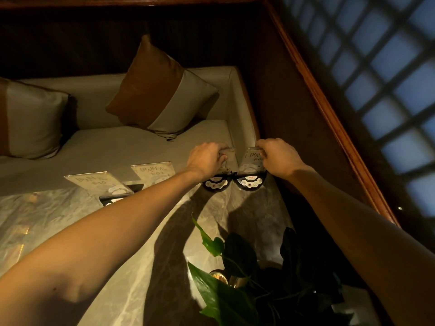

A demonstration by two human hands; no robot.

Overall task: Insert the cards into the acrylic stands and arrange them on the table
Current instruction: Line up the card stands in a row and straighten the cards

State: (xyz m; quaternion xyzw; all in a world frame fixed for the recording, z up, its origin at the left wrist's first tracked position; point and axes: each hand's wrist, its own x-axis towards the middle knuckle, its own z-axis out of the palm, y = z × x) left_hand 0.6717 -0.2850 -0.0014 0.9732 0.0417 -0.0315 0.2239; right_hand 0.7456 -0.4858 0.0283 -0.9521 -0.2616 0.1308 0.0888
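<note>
Task looked near done: 4 acrylic stands were on the marble table (70, 222) w/ cards already in. Two stood free at the far edge, the left stand (98, 184) & the middle stand (154, 171). Left hand (207, 158) was closed on the third stand (226, 161), right hand (277, 156) closed on the fourth stand (251, 161), both at the far-right corner, bases touching; only final alignment seemed left.

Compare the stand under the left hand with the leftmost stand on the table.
The stand under the left hand is gripped at its top by the left hand; the leftmost stand stands free, untouched. The held stand sits at the table's far right end, close beside the stand in the right hand; the leftmost one sits apart from its neighbour. The held stand's card is mostly hidden; the leftmost card shows fully. Both are clear stands on dark bases.
</note>
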